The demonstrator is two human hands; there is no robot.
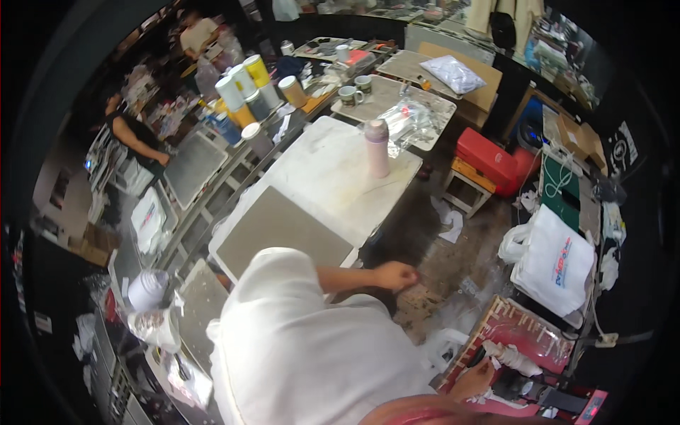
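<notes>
My left hand (398,276) hangs over the floor just right of the near table, its fingers curled in with nothing visible in them. Low on the right, my right hand (473,382) is closed at the handle wrapped in pale cloth (516,360) of a heat press; its fingers are partly hidden. The press has a red, plastic-covered plate (533,327) with taped edges and a dark arm (549,398). Beyond the plate lies a stack of white printed bags (556,262). A grey flat board (283,237) rests beside my left sleeve.
A pink bottle (378,150) stands on the white-topped table (312,159). Paint containers (244,88) line the left rail, with two mugs (350,95) farther back. A red toolbox (489,159) sits on a stool (467,185). A co-worker (131,134) stands at far left.
</notes>
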